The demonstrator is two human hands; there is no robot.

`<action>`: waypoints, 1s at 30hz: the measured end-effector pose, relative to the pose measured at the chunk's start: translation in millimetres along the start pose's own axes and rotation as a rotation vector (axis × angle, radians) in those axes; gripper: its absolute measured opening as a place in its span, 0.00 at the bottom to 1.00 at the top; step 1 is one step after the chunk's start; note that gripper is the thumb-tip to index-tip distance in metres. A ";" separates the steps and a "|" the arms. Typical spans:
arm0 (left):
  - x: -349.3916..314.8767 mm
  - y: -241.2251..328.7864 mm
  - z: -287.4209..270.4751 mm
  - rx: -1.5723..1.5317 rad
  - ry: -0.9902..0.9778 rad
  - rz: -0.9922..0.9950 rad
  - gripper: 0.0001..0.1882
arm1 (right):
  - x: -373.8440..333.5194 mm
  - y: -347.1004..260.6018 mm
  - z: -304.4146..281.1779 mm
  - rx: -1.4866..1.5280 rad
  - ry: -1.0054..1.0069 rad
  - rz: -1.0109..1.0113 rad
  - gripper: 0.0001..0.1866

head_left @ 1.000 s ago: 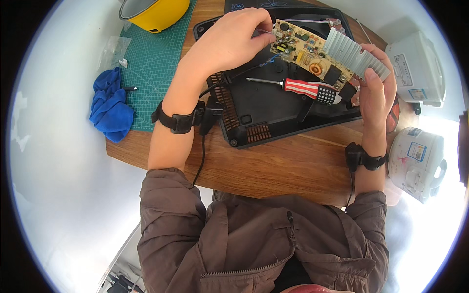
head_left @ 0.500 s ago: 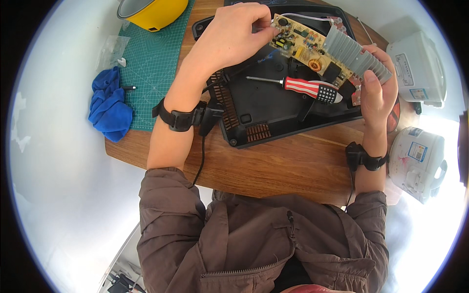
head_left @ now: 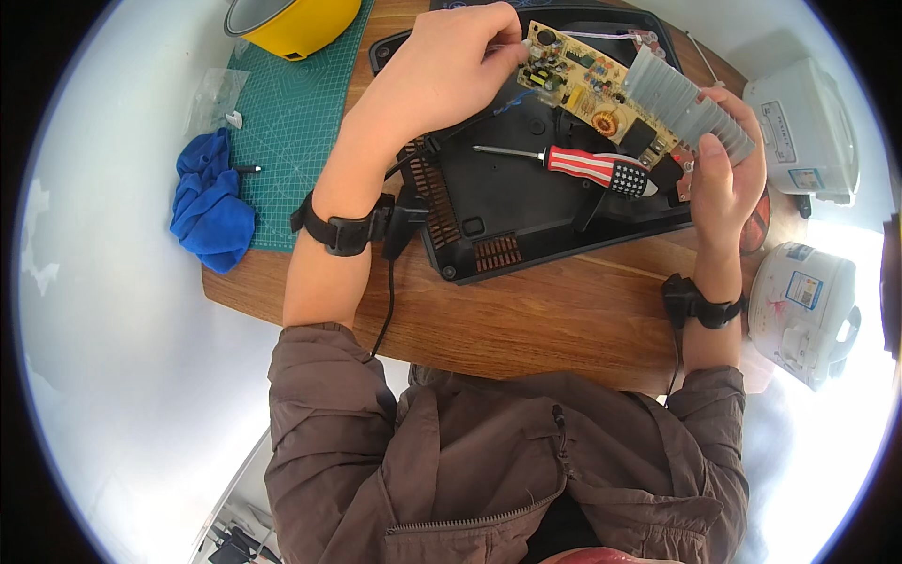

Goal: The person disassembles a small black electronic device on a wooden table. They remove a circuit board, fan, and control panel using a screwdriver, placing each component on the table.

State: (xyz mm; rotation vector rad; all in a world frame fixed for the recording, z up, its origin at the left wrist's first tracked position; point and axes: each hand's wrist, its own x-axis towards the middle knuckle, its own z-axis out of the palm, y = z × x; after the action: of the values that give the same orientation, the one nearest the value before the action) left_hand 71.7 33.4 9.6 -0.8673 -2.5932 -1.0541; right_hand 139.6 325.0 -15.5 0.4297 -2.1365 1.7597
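Observation:
A yellowish circuit board [head_left: 575,83] with a finned grey heat sink [head_left: 691,105] is tilted above an open black plastic housing [head_left: 512,211]. My right hand [head_left: 728,183] grips its right end, thumb on the near side of the heat sink. At the board's left end, my left hand [head_left: 451,66] has thumb and forefinger pinched together by the edge. What lies between those fingertips is too small to make out. A white cable [head_left: 601,36] runs behind the board, and blue wires [head_left: 515,101] hang below its left end. Under the board, a screwdriver [head_left: 597,169] with a red, white and black handle rests in the housing.
On the left, a green cutting mat [head_left: 291,160] carries a yellow pot [head_left: 296,28] and a clear plastic bag [head_left: 216,99]. A blue cloth [head_left: 211,202] overlaps its edge. Two white appliances [head_left: 803,132] stand at the right. The wooden table [head_left: 526,324] ends near my body.
The board's left end has risen slightly, and my left fingertips have shifted a little left along its edge. More of the blue wires shows below. My right hand keeps its hold.

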 end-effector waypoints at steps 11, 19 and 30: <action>-0.3 9.9 -0.8 0.062 0.117 0.074 0.10 | -4.9 1.7 7.0 -0.025 0.112 -0.090 0.18; 2.1 8.7 1.5 -0.118 0.023 -0.080 0.10 | -5.3 1.2 11.2 -0.032 0.150 -0.156 0.18; 0.4 4.3 2.4 -0.191 -0.073 0.015 0.10 | -6.0 3.5 4.2 -0.054 0.137 -0.165 0.18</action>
State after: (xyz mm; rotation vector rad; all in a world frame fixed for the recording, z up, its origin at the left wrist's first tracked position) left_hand 74.0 37.7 10.5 -0.9829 -2.5708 -1.3068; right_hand 143.2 321.6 -21.9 0.4451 -1.9891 1.5895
